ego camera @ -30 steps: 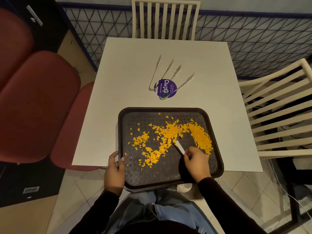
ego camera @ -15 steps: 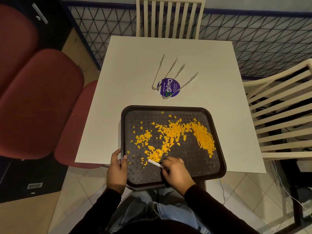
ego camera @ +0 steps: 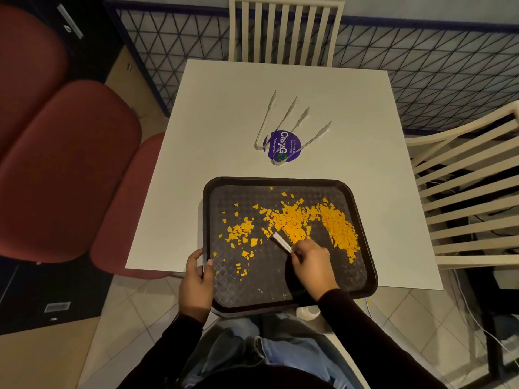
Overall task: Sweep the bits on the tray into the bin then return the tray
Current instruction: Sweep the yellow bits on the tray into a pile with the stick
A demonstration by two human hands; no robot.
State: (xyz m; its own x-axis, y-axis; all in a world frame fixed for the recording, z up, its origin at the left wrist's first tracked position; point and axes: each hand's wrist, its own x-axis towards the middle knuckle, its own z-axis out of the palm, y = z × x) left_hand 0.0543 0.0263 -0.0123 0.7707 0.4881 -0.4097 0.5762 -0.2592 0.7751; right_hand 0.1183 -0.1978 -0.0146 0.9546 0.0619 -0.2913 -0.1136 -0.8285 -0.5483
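Left hand [ego camera: 196,279] is gripping the tray [ego camera: 362,237] at 9 o'clock to steady it while right hand [ego camera: 311,262], clasping a scraper [ego camera: 281,242], is gathering orange bits [ego camera: 297,223]

A canteen or eatery: white table [ego camera: 224,113] bearing a clean-up sticker [ego camera: 284,146] (purple), slatted chairs [ego camera: 283,26], serving tray [ego camera: 362,248].

Dark rectangular plastic tray [ego camera: 362,237]: matt, its floor embossed with a fine diamond grid.
Orange bits [ego camera: 295,223]: dry, flat-looking flakes, dull.
White square table [ego camera: 224,113]: smooth, low sheen.
Two metal tongs [ego camera: 283,122]: thin, shiny.
Round purple sticker [ego camera: 289,141]: glossy print.
Red padded chairs [ego camera: 70,153]: matt cloth.
Pale slatted chairs [ego camera: 471,189]: painted wood.
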